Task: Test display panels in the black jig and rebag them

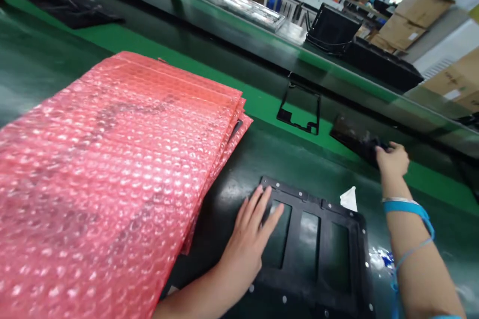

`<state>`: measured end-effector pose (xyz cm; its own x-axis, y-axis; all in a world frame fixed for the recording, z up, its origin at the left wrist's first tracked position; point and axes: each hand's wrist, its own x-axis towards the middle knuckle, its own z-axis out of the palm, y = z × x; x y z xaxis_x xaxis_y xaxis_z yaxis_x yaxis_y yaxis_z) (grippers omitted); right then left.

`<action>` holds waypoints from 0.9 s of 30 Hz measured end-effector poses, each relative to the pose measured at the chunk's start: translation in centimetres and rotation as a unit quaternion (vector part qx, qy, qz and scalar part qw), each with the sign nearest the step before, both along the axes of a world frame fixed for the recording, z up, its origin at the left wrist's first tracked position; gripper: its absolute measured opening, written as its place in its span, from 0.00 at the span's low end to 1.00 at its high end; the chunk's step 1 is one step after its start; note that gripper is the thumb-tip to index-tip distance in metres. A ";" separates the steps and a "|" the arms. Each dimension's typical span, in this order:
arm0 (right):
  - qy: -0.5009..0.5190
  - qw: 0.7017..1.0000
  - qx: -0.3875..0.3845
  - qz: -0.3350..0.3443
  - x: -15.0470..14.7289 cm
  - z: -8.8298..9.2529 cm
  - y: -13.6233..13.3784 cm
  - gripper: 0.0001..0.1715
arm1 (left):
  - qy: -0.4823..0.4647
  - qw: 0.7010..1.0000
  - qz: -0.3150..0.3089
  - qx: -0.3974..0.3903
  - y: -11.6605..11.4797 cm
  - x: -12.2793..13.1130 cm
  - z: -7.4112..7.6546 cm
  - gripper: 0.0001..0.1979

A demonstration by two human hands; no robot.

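Note:
My left hand [249,237] lies with fingers apart on the left side of a black frame [294,244]. This frame has rectangular openings and small round silver spots along its border. Farther off to the right, my right hand [392,158] is closed on the near end of a dark flat part [352,134] on the green belt; the part is blurred and its kind is unclear. A blue wrist strap [406,208] with a cord circles my right wrist. To the left of my left hand is a stack of red bubble-wrap bags [123,169] with dark shapes inside.
A thin black frame [300,107] lies on the green belt [258,104]. Another dark flat piece [71,7] rests farther left. A white scrap [349,199] sits beyond the near frame. Behind the belt are a black monitor-like panel [333,27] and cardboard boxes [422,7].

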<state>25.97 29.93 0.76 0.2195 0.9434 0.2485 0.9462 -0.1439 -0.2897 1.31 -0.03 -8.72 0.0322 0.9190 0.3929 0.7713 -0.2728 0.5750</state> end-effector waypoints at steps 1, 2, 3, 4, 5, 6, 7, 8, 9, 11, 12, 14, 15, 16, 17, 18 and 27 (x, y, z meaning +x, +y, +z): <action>-0.009 1.000 -0.022 -0.003 -2.2 -0.2 0.5 0.19 | 0.028 1.000 -0.007 -0.001 -0.1 0.0 0.1 0.57; -0.013 0.999 -0.043 0.004 -4.9 -0.6 0.8 0.22 | 0.051 0.999 -0.014 -0.004 -0.2 0.0 0.2 0.57; -0.018 0.997 -0.060 0.037 -8.0 -1.0 1.1 0.23 | 0.066 0.998 -0.021 -0.007 -0.2 -0.1 0.3 0.57; -0.024 0.994 -0.073 0.077 -11.2 -1.5 1.3 0.24 | 0.076 0.997 -0.023 -0.007 -0.2 -0.3 0.3 0.57; -0.028 0.990 -0.082 0.116 -14.6 -2.0 1.3 0.26 | 0.083 0.996 -0.024 -0.008 -0.3 -0.4 0.4 0.57; -0.033 0.984 -0.088 0.149 -17.7 -2.4 1.3 0.29 | 0.091 0.995 -0.026 -0.009 -0.3 -0.6 0.4 0.57; -0.037 0.979 -0.092 0.178 -20.6 -2.8 1.2 0.32 | 0.100 0.994 -0.028 -0.013 -0.3 -0.8 0.3 0.57; -0.040 0.975 -0.095 0.197 -22.9 -3.0 1.1 0.34 | 0.110 0.993 -0.031 -0.016 -0.3 -0.9 0.3 0.58; -0.042 0.972 -0.101 0.207 -24.7 -3.1 1.0 0.34 | 0.120 0.992 -0.032 -0.016 -0.3 -1.0 0.3 0.57; -0.040 0.970 -0.111 0.210 -26.2 -3.0 0.9 0.29 | 0.138 0.990 -0.032 -0.007 -0.3 -1.0 0.3 0.55; -0.036 0.971 -0.117 0.206 -26.1 -2.8 0.9 0.27 | 0.145 0.989 -0.031 0.000 -0.3 -1.0 0.4 0.53; -0.023 0.971 -0.131 0.199 -24.7 -2.0 1.0 0.28 | 0.163 0.986 -0.027 0.012 -0.3 -0.9 0.5 0.48; -0.013 0.969 -0.139 0.202 -23.6 -1.4 1.0 0.29 | 0.173 0.985 -0.026 0.016 -0.3 -0.8 0.7 0.45; 0.000 0.966 -0.148 0.210 -22.5 -0.7 1.0 0.30 | 0.180 0.983 -0.025 0.021 -0.3 -0.8 0.9 0.42; 0.015 0.962 -0.157 0.223 -21.3 0.1 0.9 0.31 | 0.184 0.982 -0.023 0.027 -0.3 -0.8 1.1 0.40; 0.032 0.956 -0.165 0.240 -20.1 0.9 0.6 0.32 | 0.181 0.983 -0.021 0.034 -0.3 -0.8 1.3 0.39; 0.094 0.893 -0.069 0.436 -5.0 4.3 -13.0 0.24 | -0.023 0.980 -0.053 0.191 -1.0 -1.6 4.4 0.27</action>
